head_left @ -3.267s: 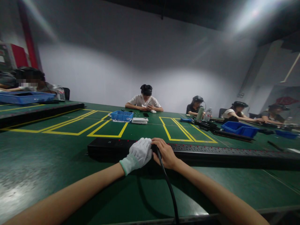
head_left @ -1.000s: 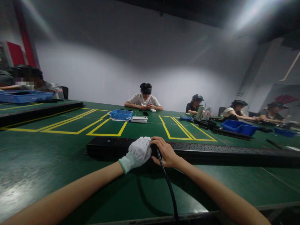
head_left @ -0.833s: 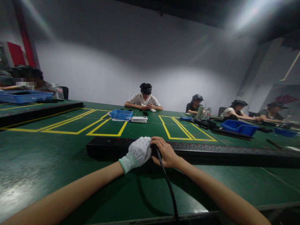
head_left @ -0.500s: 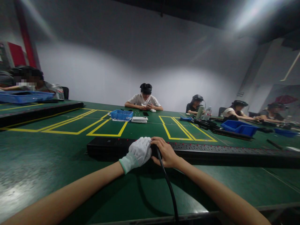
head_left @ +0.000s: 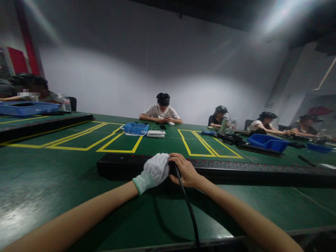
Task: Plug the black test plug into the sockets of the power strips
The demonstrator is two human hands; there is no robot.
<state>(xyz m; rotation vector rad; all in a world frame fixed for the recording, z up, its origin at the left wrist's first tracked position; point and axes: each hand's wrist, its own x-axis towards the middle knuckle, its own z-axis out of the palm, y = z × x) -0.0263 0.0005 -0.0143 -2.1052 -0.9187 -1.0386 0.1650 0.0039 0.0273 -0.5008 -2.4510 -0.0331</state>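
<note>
A long black power strip [head_left: 236, 169] with rows of sockets and small red dots lies across the green table in front of me. My left hand [head_left: 156, 169], in a white glove with a mint cuff, is closed over the strip, its fingertips meeting my right hand. My bare right hand [head_left: 183, 170] curls its fingers and thumb around a black plug [head_left: 173, 170] at the strip, mostly hidden between the hands. From there a black cable [head_left: 189, 206] runs down over the table's near edge. How far the plug sits in a socket cannot be seen.
Yellow tape lines [head_left: 118, 151] mark the green table [head_left: 110, 224]. Beyond the strip stand a blue basket [head_left: 135, 128], a white box [head_left: 156, 134] and a blue bin [head_left: 267, 142]. Another black strip [head_left: 47, 126] lies at left. Several people sit around, one opposite [head_left: 162, 112].
</note>
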